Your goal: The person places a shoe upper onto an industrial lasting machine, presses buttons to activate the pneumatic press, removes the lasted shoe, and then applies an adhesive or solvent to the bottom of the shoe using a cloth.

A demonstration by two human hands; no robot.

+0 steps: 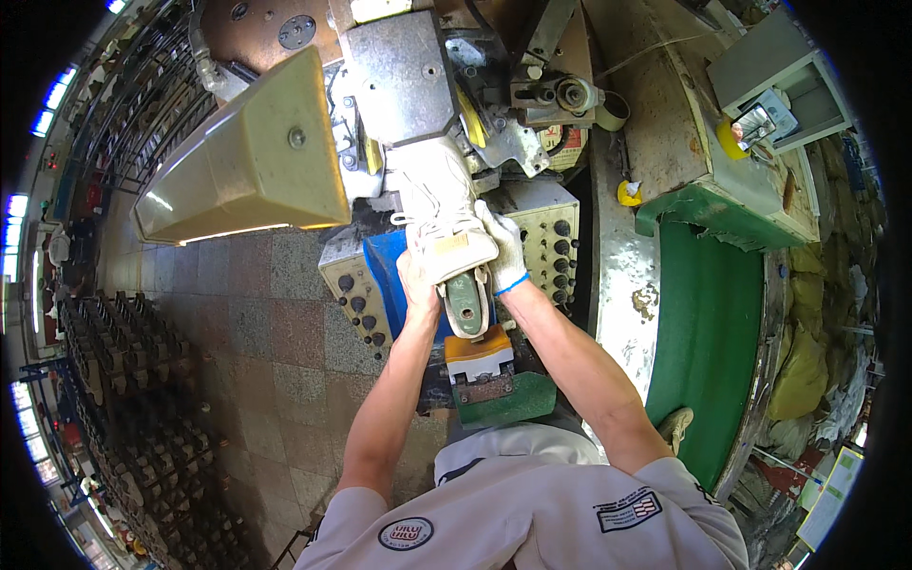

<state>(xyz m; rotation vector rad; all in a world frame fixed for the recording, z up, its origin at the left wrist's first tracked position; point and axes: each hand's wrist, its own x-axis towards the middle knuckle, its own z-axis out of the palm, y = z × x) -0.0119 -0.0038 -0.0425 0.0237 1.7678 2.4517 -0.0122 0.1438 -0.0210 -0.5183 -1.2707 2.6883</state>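
A cream lace-up shoe upper [439, 190] is stretched over a green shoe last [465, 302], its heel end toward me. The toe end reaches under the metal head [397, 81] of a machine, where it is hidden. My bare left hand [418, 283] is closed on the left side of the heel part. On the opposite side, my right hand [503, 245], in a white glove with a blue cuff edge, grips the upper. Just below the last sits an orange pad [478, 345] on a metal bracket. Loose laces hang at the upper's left.
Left of the machine head juts a large yellowish lamp shade [252, 161]. Knobbed control panels [546, 247] flank a blue panel [385, 271]. A green conveyor belt [708, 323] runs along my right, below a grey box holding a phone [752, 125]. Dark racks [133, 351] stand at left.
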